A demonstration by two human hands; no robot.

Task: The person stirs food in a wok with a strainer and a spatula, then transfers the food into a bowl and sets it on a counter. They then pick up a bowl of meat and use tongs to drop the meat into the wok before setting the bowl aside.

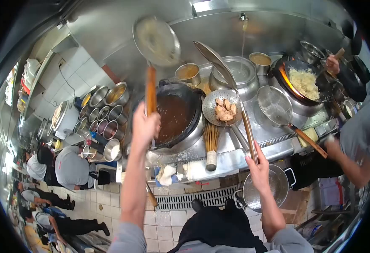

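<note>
My left hand is closed around the wooden handle of a round strainer, held up beyond the wok; its head is blurred and something pale shows in it. Below it is a black wok of dark brown, bubbling liquid. In my right hand is the wooden handle of a long metal ladle, its head tilted over the back of the stove. Beside the wok, a perforated skimmer bears browned food pieces. A bamboo brush lies in front of the skimmer.
A large metal pot stands at the back. Another mesh strainer lies to the right. A co-worker stands there by a flaming wok of pale food. Several metal containers crowd the left. A two-handled pot sits low, near my right arm.
</note>
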